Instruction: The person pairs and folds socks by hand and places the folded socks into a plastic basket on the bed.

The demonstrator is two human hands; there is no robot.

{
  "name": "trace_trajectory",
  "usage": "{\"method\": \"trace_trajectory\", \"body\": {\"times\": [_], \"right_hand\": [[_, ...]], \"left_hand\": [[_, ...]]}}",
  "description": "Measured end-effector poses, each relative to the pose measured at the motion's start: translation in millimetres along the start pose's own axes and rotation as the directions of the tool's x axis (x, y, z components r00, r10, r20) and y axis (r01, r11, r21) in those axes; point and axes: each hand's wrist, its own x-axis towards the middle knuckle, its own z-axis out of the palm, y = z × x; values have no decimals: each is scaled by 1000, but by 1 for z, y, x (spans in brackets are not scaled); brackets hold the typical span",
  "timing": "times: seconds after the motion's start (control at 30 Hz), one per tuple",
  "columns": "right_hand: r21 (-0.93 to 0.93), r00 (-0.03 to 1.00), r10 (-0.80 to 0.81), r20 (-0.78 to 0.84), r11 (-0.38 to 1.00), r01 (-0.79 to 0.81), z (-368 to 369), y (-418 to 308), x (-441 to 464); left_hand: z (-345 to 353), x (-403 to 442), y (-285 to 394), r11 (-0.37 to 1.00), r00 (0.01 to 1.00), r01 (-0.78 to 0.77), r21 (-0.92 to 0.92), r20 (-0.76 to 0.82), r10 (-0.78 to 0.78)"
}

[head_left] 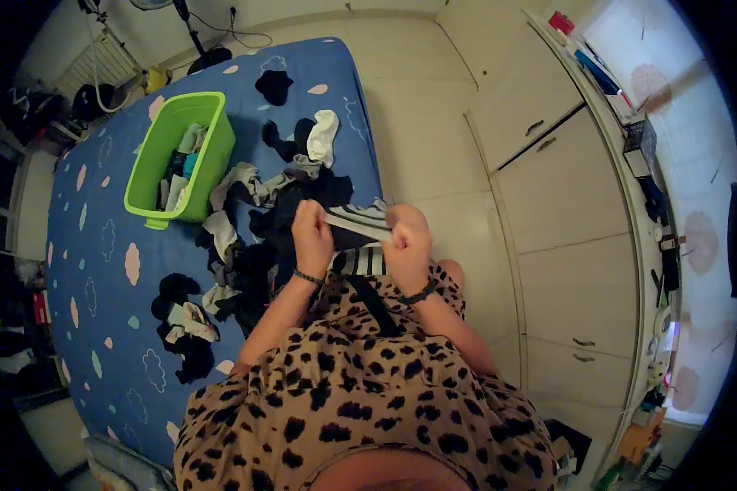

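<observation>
A striped sock (359, 222) in white, grey and black is stretched sideways between my two hands, its pale band pulled taut. My left hand (312, 239) grips one end with curled fingers. The other end is pinched in my right hand (408, 247). Just below, another black-and-white striped piece (359, 262) lies against my lap; whether it is a separate item I cannot tell. Beyond my left hand a heap of mostly dark socks (258, 237) spreads over the bed, with grey and white ones among them.
A green plastic bin (213, 147) on the blue bed sheet (115, 303) holds several folded cloth pieces. White socks (323, 137) and black socks (273, 87) lie farther back. At the front left is a smaller pile (184, 327). Cabinets (573, 270) stand to the right across a tiled floor.
</observation>
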Motion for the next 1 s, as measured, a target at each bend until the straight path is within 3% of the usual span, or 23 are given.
{"method": "trace_trajectory", "body": {"times": [0.07, 0.1, 0.13, 0.17, 0.2, 0.27, 0.3, 0.37, 0.4, 0.43, 0.5, 0.53, 0.6, 0.63, 0.67, 0.7, 0.73, 0.77, 0.8, 0.83, 0.9, 0.93, 1.0], "right_hand": [[-82, 986, -146, 80, 985, 152, 8, -7, -9], [-64, 984, -161, 80, 984, 166, 8, -14, -9], [-66, 984, -159, 80, 984, 164, 9, -6, -10], [15, 996, 7, 86, 1000, -8, 11, 7, -13], [97, 981, 166, 103, 980, -176, 12, 14, -13], [148, 966, 245, 84, 955, -256, 9, 16, -6], [194, 940, 333, 74, 920, -341, 7, 16, -6], [146, 950, 309, 52, 938, -313, 4, 17, -7], [103, 959, 279, 42, 954, -282, 4, 16, -9], [102, 958, 283, 51, 953, -286, 6, 19, -12], [155, 950, 303, 68, 938, -310, 11, 22, -11], [158, 952, 298, 73, 939, -306, 12, 18, -11], [252, 960, 268, 85, 926, -281, 8, 3, -14], [252, 960, 267, 82, 926, -280, 6, -3, -14], [86, 991, -61, 119, 995, 51, 5, -8, -16], [-63, 906, -370, 207, 919, 389, 3, -15, -18], [10, 875, -375, 306, 920, 391, 3, -31, -20], [24, 843, -386, 375, 913, 407, 0, -40, -20], [42, 808, -388, 445, 910, 413, -2, -45, -24], [45, 809, -385, 444, 911, 410, -6, -41, -29], [80, 936, 11, 352, 996, -41, -17, -24, -30], [129, 917, 227, 328, 951, -282, -26, -16, -29], [296, 876, 376, 302, 837, -460, -30, 7, -20]], "left_hand": [[5, 8, -6, 924, 950, 288, -251, -47, -308], [5, 10, -2, 924, 951, 285, -256, -46, -307], [3, 10, 5, 541, 778, 588, -602, 237, -582], [1, 6, 10, -36, 522, 726, -686, 585, -621], [-1, 2, 12, -157, 371, 821, -549, 722, -584], [-17, -3, 31, -284, 351, 843, -456, 868, -351], [-22, -2, 41, -284, 348, 846, -450, 872, -345], [-29, -5, 53, -131, 525, 834, -536, 844, -111], [-29, -12, 47, -138, 523, 834, -535, 845, -116], [-32, -14, 40, 70, 533, 846, -529, 842, -81], [-33, -15, 47, 264, 554, 820, -508, 821, -140], [-30, -15, 41, 267, 559, 816, -512, 817, -142], [-11, -22, 11, 568, 667, 726, -389, 601, -441], [-2, -19, -8, 769, 818, 543, -339, 423, -391], [3, -13, -26, 913, 928, 336, -229, 245, -280], [5, -9, -35, 908, 940, 324, -266, 203, -276], [1, 2, -18, 909, 942, 315, -272, 205, -265], [-5, 10, 1, 663, 874, 484, -571, 361, -326], [-14, 14, 18, 295, 787, 612, -734, 528, -320], [-23, 17, 21, 232, 748, 663, -712, 633, -199], [-31, 22, 22, 211, 722, 691, -691, 675, -151], [-34, 23, 23, 186, 686, 724, -664, 721, -99], [-39, 22, 29, 164, 692, 719, -676, 718, -75]]}}
